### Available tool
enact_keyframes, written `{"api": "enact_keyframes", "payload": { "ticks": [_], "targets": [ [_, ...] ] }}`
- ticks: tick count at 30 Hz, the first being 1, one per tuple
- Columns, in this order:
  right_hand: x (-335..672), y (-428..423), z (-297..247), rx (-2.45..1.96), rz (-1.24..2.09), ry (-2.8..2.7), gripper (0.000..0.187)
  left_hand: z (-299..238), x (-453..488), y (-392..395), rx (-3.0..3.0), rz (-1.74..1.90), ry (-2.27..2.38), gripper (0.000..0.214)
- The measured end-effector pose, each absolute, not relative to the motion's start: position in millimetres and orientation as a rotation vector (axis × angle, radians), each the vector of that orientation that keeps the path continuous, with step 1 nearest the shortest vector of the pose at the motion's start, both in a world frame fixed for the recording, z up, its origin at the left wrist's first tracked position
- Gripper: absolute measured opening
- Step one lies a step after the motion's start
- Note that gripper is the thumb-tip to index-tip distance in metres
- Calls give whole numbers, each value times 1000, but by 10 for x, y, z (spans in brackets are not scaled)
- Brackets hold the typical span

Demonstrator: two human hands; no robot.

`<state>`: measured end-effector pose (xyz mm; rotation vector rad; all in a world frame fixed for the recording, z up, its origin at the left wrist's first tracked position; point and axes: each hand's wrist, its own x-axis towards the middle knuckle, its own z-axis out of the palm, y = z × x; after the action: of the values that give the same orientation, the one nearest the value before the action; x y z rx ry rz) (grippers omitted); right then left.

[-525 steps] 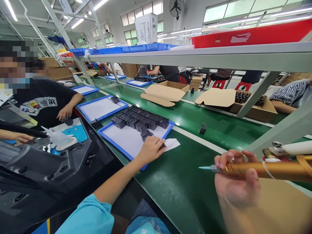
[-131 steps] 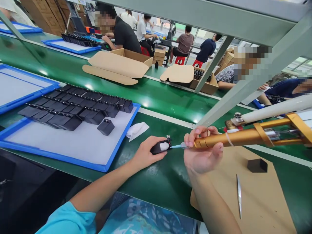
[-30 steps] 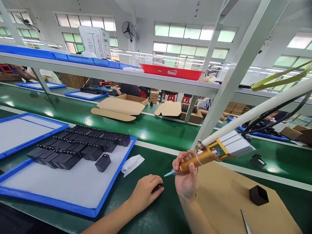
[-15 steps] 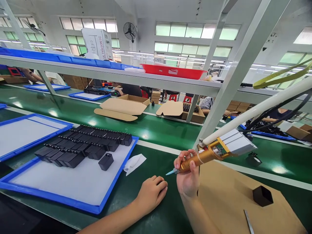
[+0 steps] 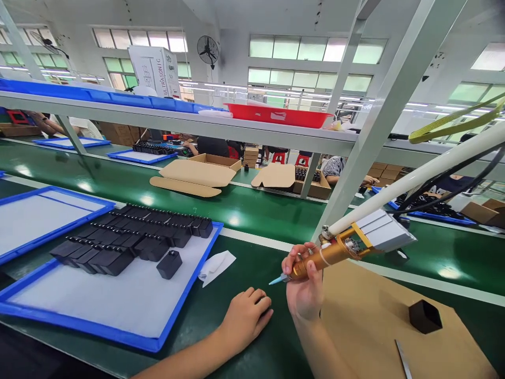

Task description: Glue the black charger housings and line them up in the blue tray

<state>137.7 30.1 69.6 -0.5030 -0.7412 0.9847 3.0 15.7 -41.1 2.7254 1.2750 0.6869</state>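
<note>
In my right hand (image 5: 305, 287) is a gold dispensing gun (image 5: 315, 264) with a pale blue tapered tip (image 5: 277, 279) that points left. Its rear end joins a white arm (image 5: 418, 181) coming in from the right. My left hand (image 5: 246, 318) lies palm down on the green work surface (image 5: 252, 263), fingers loosely bent, just left of the tip and not touching it. I see nothing in it, though its palm is hidden. Left of it, a blue-rimmed tray (image 5: 153, 343) bears rows of black box-shaped parts (image 5: 118, 239); one black part (image 5: 169, 265) stands apart from the rows.
A white cloth or paper (image 5: 216, 267) lies beside the tray. On the right, a cardboard sheet (image 5: 355, 316) carries a hollow black box (image 5: 425, 317) and a thin metal strip (image 5: 403, 359). A slanted grey post (image 5: 379, 131) and a shelf (image 5: 189, 122) stand ahead. Other people sit beyond.
The view has shifted slightly, so the tray sits a little farther left and lower. Both hands and the dispensing gun keep nearly the same pose.
</note>
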Motion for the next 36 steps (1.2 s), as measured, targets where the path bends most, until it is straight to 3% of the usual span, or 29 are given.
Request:
{"api": "enact_keyframes", "payload": {
  "ticks": [7, 12, 16, 20, 24, 36],
  "targets": [
    [1383, 300, 699, -501, 993, -741, 28, -282, 56, 115, 2763, 320, 1382, 19],
    [1381, 301, 696, -505, 985, -744, 27, -232, -7, 116, 2727, 177, 1294, 50],
    [1392, 323, 670, -480, 973, -748, 27, -303, -137, 204, 2388, 517, 1244, 45],
    [1428, 356, 633, -473, 961, -750, 27, -275, -271, 357, 1417, 979, 1128, 42],
    [1461, 367, 631, -454, 948, -770, 26, -114, -326, 422, 660, 1109, 767, 47],
    [1463, 372, 690, -479, 889, -806, 30, -125, -354, 387, 539, 1052, 277, 48]
  ]
}}
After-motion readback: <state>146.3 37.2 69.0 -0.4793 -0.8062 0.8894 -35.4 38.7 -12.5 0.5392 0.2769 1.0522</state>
